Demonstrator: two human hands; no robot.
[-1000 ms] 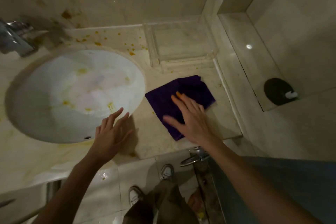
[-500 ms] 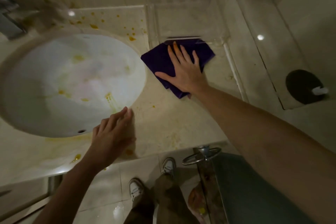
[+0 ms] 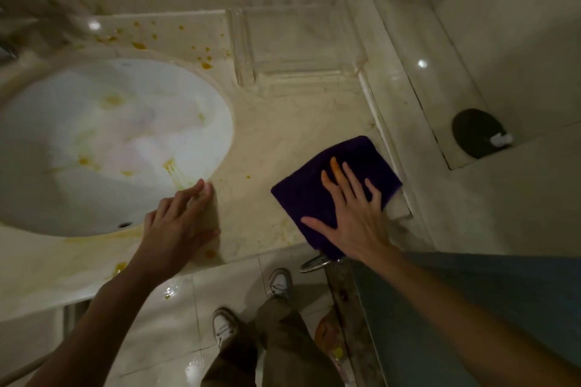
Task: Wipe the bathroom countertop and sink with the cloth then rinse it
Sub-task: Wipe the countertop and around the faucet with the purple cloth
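A folded purple cloth [image 3: 317, 188] lies flat on the beige marble countertop [image 3: 283, 132] near its front right corner. My right hand [image 3: 355, 210] presses down on it with fingers spread. My left hand [image 3: 180, 223] rests flat on the counter at the front rim of the white oval sink [image 3: 103, 141], holding nothing. Yellow-orange stains streak the sink bowl and dot the counter behind and in front of it.
A clear plastic tray [image 3: 298, 47] stands at the back of the counter. A tiled ledge at right carries a dark round object [image 3: 476, 132]. A metal door handle [image 3: 317, 262] sits below the counter edge. My shoes [image 3: 278, 284] are on the glossy floor.
My right hand has slid the cloth from beside the clear tray back toward the counter's front right corner. The left hand has stayed at the sink rim.
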